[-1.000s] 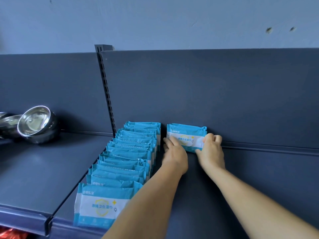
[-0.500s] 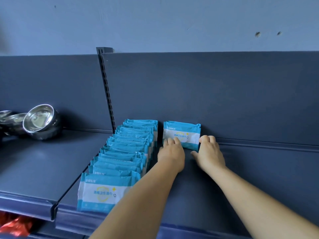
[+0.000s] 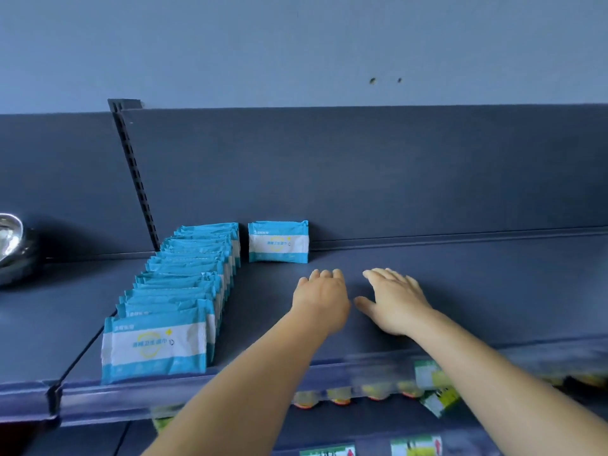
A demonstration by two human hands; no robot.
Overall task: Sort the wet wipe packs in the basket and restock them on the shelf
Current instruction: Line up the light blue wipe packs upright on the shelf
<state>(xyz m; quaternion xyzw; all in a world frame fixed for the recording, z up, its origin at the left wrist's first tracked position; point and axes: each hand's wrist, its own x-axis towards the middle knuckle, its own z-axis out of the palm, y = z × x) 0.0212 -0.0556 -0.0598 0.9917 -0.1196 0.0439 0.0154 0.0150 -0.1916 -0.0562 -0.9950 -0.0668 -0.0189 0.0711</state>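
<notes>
Empty hands (image 3: 358, 301) near upright pack (image 3: 278, 241)

A steel bowl (image 3: 10, 245) sits at the far left, on the shelf section left of the slotted upright post (image 3: 135, 179). Below and to the post's right, blurred yellow-green packets (image 3: 434, 386) fill a lower tier.

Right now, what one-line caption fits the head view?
Both empty hands, left hand and right hand, hover over the shelf before a lone upright wipe pack starting a second row.
</notes>
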